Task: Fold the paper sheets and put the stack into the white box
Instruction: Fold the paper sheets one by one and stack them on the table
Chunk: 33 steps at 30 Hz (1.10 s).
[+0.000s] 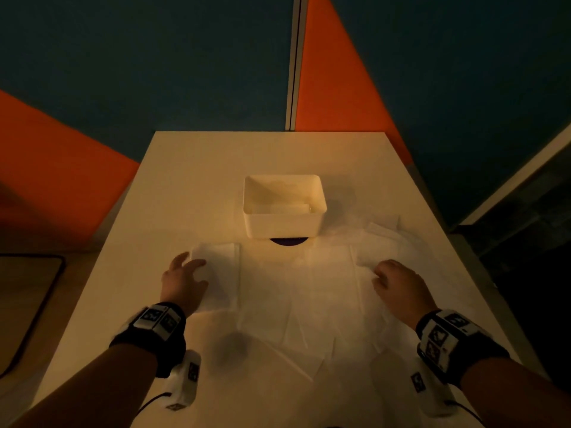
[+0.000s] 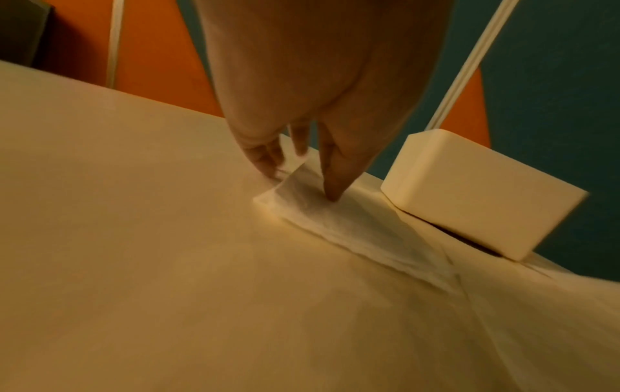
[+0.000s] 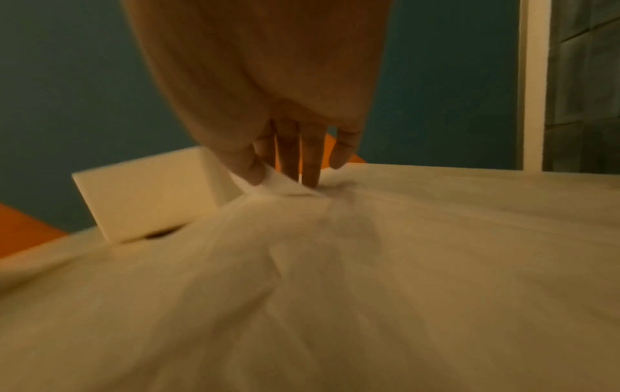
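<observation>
Several thin white paper sheets (image 1: 296, 291) lie spread over the near half of the cream table (image 1: 200, 180). The white box (image 1: 284, 223) stands open behind them in the middle, with folded paper lying inside. My left hand (image 1: 197, 265) is at the far left corner of a folded sheet (image 1: 221, 273). In the left wrist view this hand (image 2: 302, 180) has the thumb pressing on that sheet (image 2: 322, 214) and the fingers under its raised corner. My right hand (image 1: 381, 274) pinches a lifted paper edge (image 3: 285, 187) between thumb and fingers (image 3: 312, 169).
A dark round disc (image 1: 289, 241) shows under the box's front edge. More folded paper (image 1: 383, 228) lies right of the box. A dark-rimmed mat (image 1: 27, 304) sits beyond the table's left edge. Orange and teal partitions (image 1: 340, 72) close off the back.
</observation>
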### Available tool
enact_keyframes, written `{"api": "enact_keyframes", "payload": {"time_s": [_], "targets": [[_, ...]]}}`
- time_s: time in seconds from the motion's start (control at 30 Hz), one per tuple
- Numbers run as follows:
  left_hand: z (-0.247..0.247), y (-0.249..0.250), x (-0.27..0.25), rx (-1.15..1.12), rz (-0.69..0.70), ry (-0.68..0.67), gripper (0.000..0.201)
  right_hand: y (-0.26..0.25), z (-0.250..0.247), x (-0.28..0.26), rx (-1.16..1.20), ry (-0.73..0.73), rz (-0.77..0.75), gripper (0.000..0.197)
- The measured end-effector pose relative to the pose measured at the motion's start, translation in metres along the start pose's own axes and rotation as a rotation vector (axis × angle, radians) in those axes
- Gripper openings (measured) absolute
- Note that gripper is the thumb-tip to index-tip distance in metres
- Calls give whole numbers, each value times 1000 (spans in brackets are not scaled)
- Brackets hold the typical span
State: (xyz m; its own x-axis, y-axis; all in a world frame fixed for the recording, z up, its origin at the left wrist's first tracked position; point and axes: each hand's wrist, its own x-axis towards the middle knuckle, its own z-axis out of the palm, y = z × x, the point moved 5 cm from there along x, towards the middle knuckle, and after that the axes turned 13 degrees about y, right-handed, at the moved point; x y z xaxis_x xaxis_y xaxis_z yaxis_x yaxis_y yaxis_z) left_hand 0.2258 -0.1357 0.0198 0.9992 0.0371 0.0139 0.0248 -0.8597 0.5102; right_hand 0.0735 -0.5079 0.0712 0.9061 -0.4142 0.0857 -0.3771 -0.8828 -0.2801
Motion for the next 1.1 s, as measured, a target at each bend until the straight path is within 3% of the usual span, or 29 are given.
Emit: {"api": "enact_keyframes", "payload": {"time_s": [0.1, 0.2, 0.23, 0.33, 0.37, 0.47, 0.53, 0.6, 0.73, 0.83, 0.93, 1.03, 1.1], "targets": [[-4, 15, -5, 185, 74, 23, 50, -7, -17, 4, 161, 119, 89, 21], [-9, 61, -17, -68, 173, 19, 45, -28, -32, 7, 408, 180, 154, 24], [-11, 79, -24, -250, 141, -47, 41, -38, -37, 8, 485, 196, 167, 24], [-11, 133, -56, -686, -9, -416, 36, -70, -44, 8, 663, 204, 167, 24], [-11, 149, -67, -778, -14, -510, 40, -80, -44, 8, 715, 201, 154, 25], [-12, 179, -87, -991, 10, -682, 75, -104, -46, 5, 894, 185, 156, 25], [-13, 191, -94, -1102, 95, -759, 75, -118, -48, 1, 1009, 125, 139, 16], [-17, 196, -95, -1178, 111, -745, 64, -129, -51, -2, 1104, 41, 98, 10], [-13, 183, -82, -1285, -118, -585, 30, -133, -55, -2, 1231, -136, 74, 22], [-13, 170, -70, -1329, -241, -527, 24, -116, -63, 5, 1205, -15, 88, 23], [-21, 164, -62, -1364, -286, -534, 28, -84, -64, 15, 1089, 139, 263, 29], [-28, 166, -58, -1427, -302, -584, 32, -67, -49, 12, 979, -84, 449, 47], [-30, 168, -57, -1446, -296, -622, 33, -70, -40, 5, 1029, -282, 495, 45]]}}
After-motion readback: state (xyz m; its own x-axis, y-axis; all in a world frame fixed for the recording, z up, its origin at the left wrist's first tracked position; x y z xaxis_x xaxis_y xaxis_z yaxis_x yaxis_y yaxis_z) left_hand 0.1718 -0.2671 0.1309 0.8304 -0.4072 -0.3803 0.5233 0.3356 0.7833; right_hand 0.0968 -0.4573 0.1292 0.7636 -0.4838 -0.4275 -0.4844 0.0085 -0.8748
